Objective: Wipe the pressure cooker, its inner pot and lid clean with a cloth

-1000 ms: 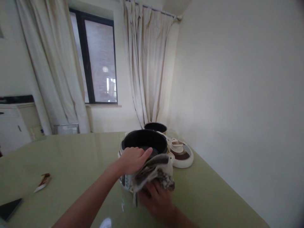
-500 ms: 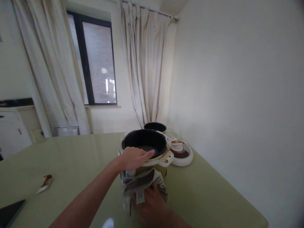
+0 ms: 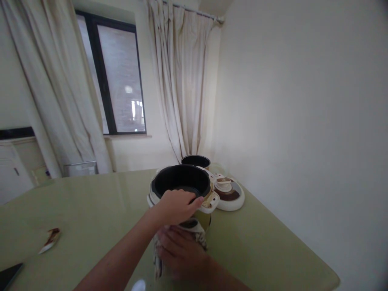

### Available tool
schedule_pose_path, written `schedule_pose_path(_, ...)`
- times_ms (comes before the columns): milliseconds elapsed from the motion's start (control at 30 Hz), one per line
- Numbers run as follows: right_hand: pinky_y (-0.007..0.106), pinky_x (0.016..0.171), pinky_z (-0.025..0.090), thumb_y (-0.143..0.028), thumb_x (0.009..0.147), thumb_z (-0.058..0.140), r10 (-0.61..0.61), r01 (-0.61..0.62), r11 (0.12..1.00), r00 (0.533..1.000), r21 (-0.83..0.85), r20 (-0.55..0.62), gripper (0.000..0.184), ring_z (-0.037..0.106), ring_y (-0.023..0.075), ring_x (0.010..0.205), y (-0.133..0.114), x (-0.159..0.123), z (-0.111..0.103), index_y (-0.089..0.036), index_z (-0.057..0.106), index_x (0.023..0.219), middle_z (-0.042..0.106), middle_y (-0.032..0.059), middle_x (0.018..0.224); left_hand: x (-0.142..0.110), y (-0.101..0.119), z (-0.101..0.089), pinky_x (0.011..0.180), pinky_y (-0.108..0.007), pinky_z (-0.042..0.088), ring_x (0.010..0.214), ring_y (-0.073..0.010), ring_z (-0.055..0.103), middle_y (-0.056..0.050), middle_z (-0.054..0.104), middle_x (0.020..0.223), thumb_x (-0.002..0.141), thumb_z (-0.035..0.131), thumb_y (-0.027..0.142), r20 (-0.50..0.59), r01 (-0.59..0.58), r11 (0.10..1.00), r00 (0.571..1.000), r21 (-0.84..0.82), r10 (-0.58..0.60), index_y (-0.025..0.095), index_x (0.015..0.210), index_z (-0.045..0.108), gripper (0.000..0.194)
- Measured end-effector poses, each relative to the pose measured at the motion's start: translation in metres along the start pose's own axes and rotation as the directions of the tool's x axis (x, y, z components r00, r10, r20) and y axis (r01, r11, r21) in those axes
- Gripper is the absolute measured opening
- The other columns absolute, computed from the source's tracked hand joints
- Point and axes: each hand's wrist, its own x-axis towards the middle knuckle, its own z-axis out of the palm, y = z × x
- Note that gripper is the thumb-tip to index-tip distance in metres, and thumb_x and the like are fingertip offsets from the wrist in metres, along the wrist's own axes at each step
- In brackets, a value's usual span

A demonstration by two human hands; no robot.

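An electric pressure cooker [image 3: 209, 220] stands upright without its lid on the table, its dark inside showing. My left hand [image 3: 178, 206] grips the near rim, fingers bent over the edge and thumb pointing right. Below it, my right hand [image 3: 182, 250] presses a patterned cloth [image 3: 198, 235] against the cooker's front, with the fingers closed on the fabric. Parts of the cloth and of the cooker's front are hidden behind my hands. Beside the cooker on the right lies its round white and brown lid [image 3: 232, 198].
Behind the cooker is a dark inner pot [image 3: 196, 161]. A small brown and white piece [image 3: 50, 240] lies on the green tabletop [image 3: 100, 214] at left, with a dark flat object [image 3: 9, 275] near the front left. A white wall [image 3: 291, 141] borders the table's right side.
My right hand has moved up and left with the cloth, against the cooker's front. My left hand has slid slightly right along the rim. The view has shifted a little.
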Motion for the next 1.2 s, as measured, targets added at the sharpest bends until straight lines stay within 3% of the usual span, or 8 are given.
schedule_pose_path(133,0.032,0.119,0.045,-0.036,0.102,0.060,-0.174,0.172,0.985,0.981,0.033,0.087,0.020,0.062,0.0184,0.128,0.006,-0.022,0.000,-0.021,0.071,0.110,0.069,0.0047,0.140,-0.003,-0.003,0.009,0.072,-0.037,0.050,0.093,-0.0326,0.077,-0.011,0.081,0.097,0.103,0.027,0.072,-0.081,-0.051,0.997,0.995,0.061,0.056,0.025,0.093,0.075,0.068)
schedule_pose_path(367,0.040,0.109,0.051,-0.028,0.096,0.065,0.027,-0.023,0.996,0.999,0.082,-0.043,0.012,0.062,0.0222,0.130,0.039,-0.034,-0.032,-0.021,0.072,0.102,0.070,0.0074,0.137,-0.002,-0.007,0.014,0.074,-0.034,0.049,0.091,-0.0298,0.076,-0.008,0.081,0.096,0.101,0.037,0.073,-0.116,-0.069,0.994,0.990,0.083,0.079,0.027,0.095,0.074,0.059)
schedule_pose_path(500,0.039,0.100,0.054,-0.036,0.099,0.058,0.073,-0.068,0.989,0.997,0.128,-0.033,0.024,0.065,0.0227,0.118,0.027,-0.008,-0.020,-0.019,0.072,0.106,0.074,0.0106,0.126,-0.002,-0.007,0.014,0.075,-0.035,0.049,0.093,-0.0300,0.076,-0.008,0.081,0.098,0.102,0.036,0.071,-0.118,-0.094,0.992,0.988,0.086,0.104,0.027,0.097,0.074,0.058)
schedule_pose_path(633,0.035,0.106,0.052,-0.028,0.102,0.055,0.049,-0.044,0.993,0.998,0.108,-0.043,0.020,0.063,0.0200,0.120,0.016,0.001,-0.009,-0.020,0.073,0.104,0.075,0.0058,0.127,-0.003,-0.009,0.014,0.071,-0.034,0.047,0.091,-0.0295,0.077,-0.008,0.081,0.095,0.102,0.034,0.072,-0.127,-0.103,0.991,0.985,0.088,0.114,0.026,0.095,0.074,0.061)
schedule_pose_path(767,0.034,0.118,0.046,-0.036,0.103,0.056,-0.103,0.102,0.989,0.995,0.105,-0.001,0.022,0.053,0.0194,0.141,0.029,-0.031,-0.015,-0.022,0.073,0.106,0.069,0.0025,0.142,-0.003,-0.009,0.015,0.069,-0.034,0.046,0.089,-0.0289,0.077,-0.008,0.080,0.092,0.103,0.037,0.069,-0.132,-0.111,0.990,0.984,0.089,0.122,0.025,0.089,0.073,0.059)
schedule_pose_path(900,0.036,0.117,0.046,-0.033,0.101,0.060,-0.056,0.057,0.995,0.998,0.079,-0.018,0.016,0.056,0.0176,0.138,0.049,-0.058,-0.033,-0.025,0.073,0.104,0.067,0.0001,0.145,-0.003,-0.011,0.014,0.069,-0.033,0.046,0.090,-0.0290,0.077,-0.008,0.080,0.092,0.103,0.040,0.067,-0.121,-0.109,0.991,0.986,0.076,0.118,0.025,0.086,0.072,0.056)
schedule_pose_path(1067,0.040,0.106,0.051,-0.041,0.104,0.051,0.074,-0.067,0.994,0.993,0.081,-0.090,0.030,0.063,0.0214,0.122,0.036,-0.032,-0.026,-0.020,0.072,0.101,0.073,0.0055,0.132,-0.003,-0.007,0.012,0.078,-0.038,0.051,0.099,-0.0334,0.075,-0.008,0.080,0.104,0.095,0.055,0.068,-0.080,-0.084,0.994,0.993,0.072,0.090,0.025,0.098,0.072,0.046)
schedule_pose_path(1200,0.033,0.095,0.052,-0.031,0.099,0.062,0.077,-0.075,0.995,0.996,0.058,-0.037,0.014,0.063,0.0170,0.107,0.005,-0.001,0.005,-0.022,0.071,0.103,0.075,0.0001,0.116,0.002,0.012,0.016,0.084,-0.042,0.054,0.106,-0.0356,0.073,-0.012,0.077,0.110,0.089,0.068,0.062,-0.129,-0.036,0.993,0.990,0.114,0.051,0.022,0.109,0.067,0.045)
